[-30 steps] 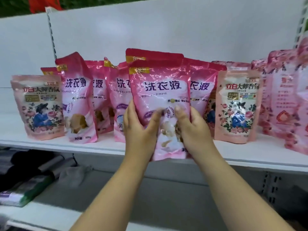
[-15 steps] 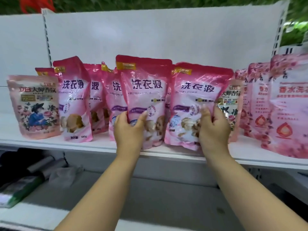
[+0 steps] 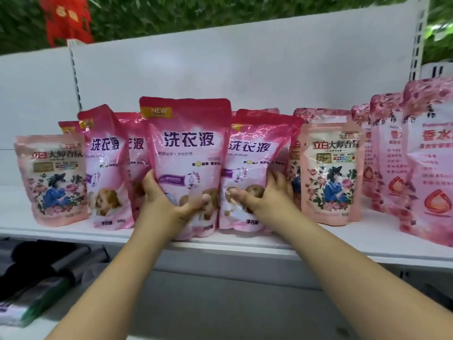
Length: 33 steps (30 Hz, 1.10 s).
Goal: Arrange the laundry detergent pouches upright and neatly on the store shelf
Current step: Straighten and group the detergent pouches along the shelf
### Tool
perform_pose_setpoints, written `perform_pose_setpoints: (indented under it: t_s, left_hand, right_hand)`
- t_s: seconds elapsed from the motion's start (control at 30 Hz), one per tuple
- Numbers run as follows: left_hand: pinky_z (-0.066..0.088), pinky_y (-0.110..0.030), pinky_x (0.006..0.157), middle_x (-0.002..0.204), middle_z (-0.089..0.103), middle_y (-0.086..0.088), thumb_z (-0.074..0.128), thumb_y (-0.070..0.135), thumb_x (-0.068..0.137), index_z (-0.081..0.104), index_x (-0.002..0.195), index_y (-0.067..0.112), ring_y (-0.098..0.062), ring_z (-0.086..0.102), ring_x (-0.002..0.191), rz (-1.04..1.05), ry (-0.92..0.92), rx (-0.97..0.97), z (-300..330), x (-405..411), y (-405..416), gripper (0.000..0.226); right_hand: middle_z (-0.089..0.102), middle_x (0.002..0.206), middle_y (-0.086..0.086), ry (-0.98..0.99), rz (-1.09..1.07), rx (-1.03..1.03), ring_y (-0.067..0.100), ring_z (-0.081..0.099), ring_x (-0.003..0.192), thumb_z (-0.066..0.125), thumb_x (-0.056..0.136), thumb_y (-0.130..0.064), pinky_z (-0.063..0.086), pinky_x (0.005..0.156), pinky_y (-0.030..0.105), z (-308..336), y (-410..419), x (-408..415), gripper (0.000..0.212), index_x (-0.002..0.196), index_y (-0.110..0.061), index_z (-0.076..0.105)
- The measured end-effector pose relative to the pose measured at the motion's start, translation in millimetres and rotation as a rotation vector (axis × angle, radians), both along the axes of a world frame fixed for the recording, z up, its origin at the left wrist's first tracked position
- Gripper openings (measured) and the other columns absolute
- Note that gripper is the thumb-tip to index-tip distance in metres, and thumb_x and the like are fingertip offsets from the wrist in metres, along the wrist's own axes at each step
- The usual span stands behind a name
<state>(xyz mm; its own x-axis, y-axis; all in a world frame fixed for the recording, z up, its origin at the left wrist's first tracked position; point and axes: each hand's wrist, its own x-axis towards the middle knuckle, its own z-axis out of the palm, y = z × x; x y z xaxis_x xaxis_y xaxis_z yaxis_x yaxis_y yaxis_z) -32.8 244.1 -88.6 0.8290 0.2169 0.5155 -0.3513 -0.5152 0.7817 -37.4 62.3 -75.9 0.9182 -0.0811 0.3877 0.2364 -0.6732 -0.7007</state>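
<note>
Far left on the white shelf (image 3: 367, 244) a pale floral pouch (image 3: 50, 179) stands upright, alone. Just beside it a pink pouch (image 3: 105, 168) leans, top tilted left, with more pink tops partly hidden behind it.

Your left hand (image 3: 166, 204) grips the front centre pouch (image 3: 186, 163), fingers curled round its left edge, thumb pressed across the lower front. This pouch is glossy pink, red top band, yellow NEW tag, purple lettering, soft and bulging. It stands near the front lip of the shelf and overlaps the neighbours on both sides.

Your right hand (image 3: 267, 195) holds the next pink pouch (image 3: 255, 168) low down, thumb flat on the front, fingers wrapped round its right side. This pouch tilts, top towards the right, crumpled at the upper corner.

Right of that a second floral pouch (image 3: 329, 173) stands upright, touching or nearly touching your right fingers; cannot tell which. Far right, taller rose-print pouches (image 3: 392, 158) stand in a row.

Risks: the centre pouch sits close to the lip, so a pull forward likely drops it off the shelf. Soft bases slump, so letting go of the tilted one early probably tips it onto the floral pouch. Squeezing low may buckle the film.
</note>
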Motion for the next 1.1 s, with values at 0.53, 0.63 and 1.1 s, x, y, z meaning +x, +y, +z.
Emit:
perform_pose_setpoints:
  t_s: [0.53, 0.63, 1.1]
  left_hand:
    - [0.028, -0.04, 0.107, 0.146, 0.024, -0.019, 0.073, 0.039, 0.073, 0.007, 0.142, 0.006, -0.035, 0.033, 0.13, 0.066, 0.067, -0.005, 5, 35, 3, 0.101]
    - [0.022, -0.04, 0.11, 0.15, 0.018, -0.015, 0.067, 0.041, 0.078, -0.002, 0.144, 0.012, -0.034, 0.028, 0.134, -0.033, 0.108, -0.028, 5, 25, 7, 0.1]
    - [0.018, -0.035, 0.105, 0.128, 0.032, 0.0, 0.042, 0.047, 0.08, 0.038, 0.119, 0.023, -0.017, 0.029, 0.12, -0.122, -0.649, 0.439, -29, -22, -58, 0.046]
  right_hand:
    - [0.029, 0.146, 0.004, -0.082, -0.01, -0.011, 0.026, 0.029, 0.135, 0.066, 0.069, -0.062, 0.027, 0.112, 0.042, -3, -9, 22, 0.095, 0.143, -0.022, 0.02]
    - [0.026, 0.15, 0.0, -0.056, 0.037, 0.105, 0.023, 0.028, 0.136, 0.068, 0.068, -0.06, 0.024, 0.113, 0.038, -4, -17, 10, 0.102, 0.145, -0.024, 0.013]
    - [0.03, 0.143, 0.01, -0.352, -0.436, 0.249, 0.026, 0.031, 0.132, 0.065, 0.081, -0.041, 0.03, 0.109, 0.043, 7, -96, -33, 0.074, 0.14, -0.014, 0.03]
